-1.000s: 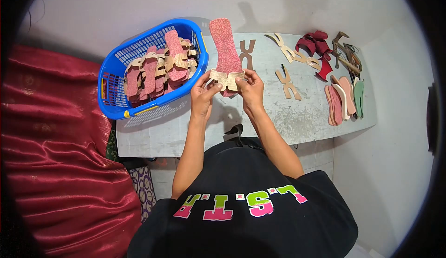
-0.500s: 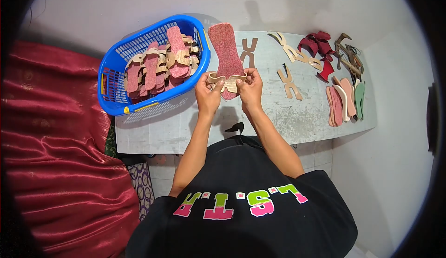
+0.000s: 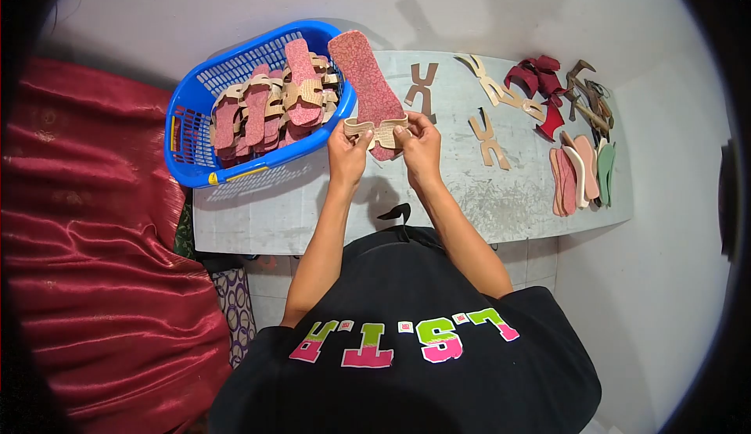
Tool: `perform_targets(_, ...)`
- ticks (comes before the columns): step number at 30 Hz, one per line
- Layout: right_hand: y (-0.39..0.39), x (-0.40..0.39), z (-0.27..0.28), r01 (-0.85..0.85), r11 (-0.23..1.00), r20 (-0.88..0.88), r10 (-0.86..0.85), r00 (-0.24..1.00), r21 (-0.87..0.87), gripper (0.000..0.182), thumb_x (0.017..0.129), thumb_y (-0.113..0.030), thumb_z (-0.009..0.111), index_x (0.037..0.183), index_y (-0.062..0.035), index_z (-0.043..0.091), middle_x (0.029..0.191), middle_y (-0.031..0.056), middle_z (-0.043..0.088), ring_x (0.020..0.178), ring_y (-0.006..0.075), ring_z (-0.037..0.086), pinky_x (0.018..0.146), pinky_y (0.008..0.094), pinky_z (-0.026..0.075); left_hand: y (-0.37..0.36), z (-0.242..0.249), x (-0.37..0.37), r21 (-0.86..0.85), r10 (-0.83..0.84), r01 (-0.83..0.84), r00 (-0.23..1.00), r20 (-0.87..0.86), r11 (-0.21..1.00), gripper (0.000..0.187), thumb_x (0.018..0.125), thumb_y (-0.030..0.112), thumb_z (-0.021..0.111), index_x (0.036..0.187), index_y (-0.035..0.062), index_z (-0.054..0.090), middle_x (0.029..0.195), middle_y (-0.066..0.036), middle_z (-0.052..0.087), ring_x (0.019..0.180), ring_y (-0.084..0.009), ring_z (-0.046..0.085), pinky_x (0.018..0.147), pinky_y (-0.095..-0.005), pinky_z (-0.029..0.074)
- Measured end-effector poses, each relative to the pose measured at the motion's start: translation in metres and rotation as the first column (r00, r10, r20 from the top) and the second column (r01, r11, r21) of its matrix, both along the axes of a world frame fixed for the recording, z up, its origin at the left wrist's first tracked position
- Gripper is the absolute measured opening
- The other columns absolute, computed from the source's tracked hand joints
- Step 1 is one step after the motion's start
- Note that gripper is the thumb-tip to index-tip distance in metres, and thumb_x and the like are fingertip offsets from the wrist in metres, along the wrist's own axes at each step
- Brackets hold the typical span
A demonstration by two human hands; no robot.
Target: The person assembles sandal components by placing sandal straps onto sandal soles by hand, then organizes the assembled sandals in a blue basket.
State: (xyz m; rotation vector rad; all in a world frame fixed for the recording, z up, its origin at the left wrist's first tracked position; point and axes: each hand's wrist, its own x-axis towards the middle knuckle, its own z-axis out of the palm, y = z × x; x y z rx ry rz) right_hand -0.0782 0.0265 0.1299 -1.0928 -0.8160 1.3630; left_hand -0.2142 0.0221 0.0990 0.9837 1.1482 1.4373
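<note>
A sandal (image 3: 369, 74) with a mottled pink-red sole is held up over the table, its heel end pointing away and slightly left. Across its near end runs a beige textured strap (image 3: 385, 134). My left hand (image 3: 348, 152) is closed on the strap's left side, the thumb lying on top. On the right side, my right hand (image 3: 421, 146) grips the strap in the same way. To the left stands a blue plastic basket (image 3: 181, 170) filled with several similar sandals (image 3: 300, 82); the held sandal's far end overlaps its right rim.
Beige cut-out strap pieces (image 3: 489, 141) lie on the grey table (image 3: 501, 207). Farther right are dark red straps (image 3: 540, 78), a hammer (image 3: 577, 70) among other tools, and a row of pink, white and green soles (image 3: 579, 172). Shiny red cloth (image 3: 94, 238) hangs at left.
The held sandal has tilted, its far end swinging left toward the basket. Both hands keep their hold on the strap and have shifted only slightly.
</note>
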Motion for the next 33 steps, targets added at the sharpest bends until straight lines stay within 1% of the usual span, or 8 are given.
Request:
perform_targets(6,0.003,0.003,0.003,-0.016,0.998,0.077,0.012,0.997,0.053,0.024,0.087,0.006,0.059,0.111,0.0037,0.058,0.097,0.0098,0.067,0.085,0.0134,0.064,0.072,0.0262,0.055,-0.004,0.004,0.003,0.031,0.065,-0.066,0.997,0.033,0.997,0.019,0.089,-0.003,0.063,0.107,0.0007,0.058,0.097,-0.005,0.065,0.085,-0.0101,0.06,0.077,-0.0262,0.049)
perform_targets(11,0.004,-0.004,-0.006,0.011,0.993,0.091,-0.022,0.996,0.117,0.02,0.085,0.008,0.061,0.104,0.0026,0.058,0.092,0.008,0.065,0.082,0.0128,0.063,0.073,0.0267,0.054,-0.007,0.012,0.0,0.062,0.155,-0.148,0.978,-0.142,0.987,0.02,0.085,-0.005,0.066,0.102,-0.0007,0.056,0.092,-0.006,0.064,0.082,-0.0102,0.059,0.075,-0.0264,0.049)
perform_targets(13,0.005,-0.004,-0.004,-0.003,0.991,0.085,-0.009,0.996,0.133,0.018,0.085,0.009,0.061,0.102,0.002,0.057,0.091,0.0073,0.065,0.081,0.0127,0.062,0.073,0.0268,0.054,-0.004,0.016,-0.001,0.05,0.124,-0.12,0.989,-0.081,0.991,0.02,0.085,-0.005,0.066,0.102,-0.0009,0.057,0.093,-0.006,0.064,0.084,-0.0104,0.06,0.076,-0.0263,0.049)
perform_targets(17,0.005,-0.004,0.004,-0.041,0.994,0.073,0.034,0.997,0.102,0.026,0.084,0.007,0.063,0.11,0.0035,0.06,0.098,0.0106,0.068,0.086,0.0132,0.064,0.076,0.0278,0.054,-0.003,0.017,-0.007,-0.023,0.104,-0.102,0.992,0.066,0.994,0.023,0.085,-0.005,0.067,0.105,-0.0015,0.058,0.097,-0.008,0.066,0.088,-0.0115,0.062,0.078,-0.0266,0.05)
perform_targets(21,-0.003,-0.019,0.006,-0.112,0.972,0.21,0.068,0.975,0.204,0.035,0.082,0.003,0.068,0.117,0.0044,0.061,0.106,0.0135,0.069,0.09,0.0134,0.065,0.078,0.0273,0.054,-0.009,0.022,-0.012,-0.044,0.258,-0.262,0.962,-0.091,0.964,0.023,0.085,-0.005,0.066,0.105,-0.002,0.057,0.096,-0.007,0.066,0.088,-0.0118,0.062,0.079,-0.0269,0.049)
perform_targets(23,-0.009,-0.024,0.009,-0.106,0.963,0.204,0.056,0.977,0.246,0.037,0.081,0.003,0.069,0.117,0.0037,0.061,0.103,0.0123,0.069,0.087,0.0134,0.066,0.073,0.0261,0.055,-0.011,0.022,-0.016,-0.034,0.25,-0.253,0.965,-0.074,0.967,0.023,0.084,-0.006,0.065,0.105,-0.0016,0.056,0.095,-0.007,0.065,0.086,-0.0117,0.061,0.078,-0.0268,0.049)
perform_targets(26,-0.005,-0.033,0.001,-0.075,0.995,0.038,0.073,0.997,0.057,0.033,0.078,0.01,0.067,0.108,0.0026,0.058,0.094,0.0101,0.066,0.078,0.0118,0.064,0.062,0.0238,0.055,-0.016,0.018,-0.021,0.02,0.259,-0.258,0.959,-0.115,0.966,0.022,0.084,-0.007,0.064,0.103,-0.0007,0.054,0.092,-0.007,0.063,0.083,-0.0117,0.059,0.075,-0.027,0.048)
perform_targets(33,-0.004,-0.088,-0.001,-0.082,0.988,-0.06,0.091,0.994,0.13,0.035,0.074,0.013,0.068,0.097,-0.0032,0.048,0.083,0.0046,0.059,0.07,0.0084,0.058,0.056,0.0218,0.051,-0.03,0.026,-0.071,-0.011,0.304,-0.306,0.95,-0.077,0.952,0.023,0.083,-0.009,0.063,0.102,0.0008,0.054,0.092,-0.006,0.061,0.082,-0.0105,0.058,0.072,-0.0259,0.048)
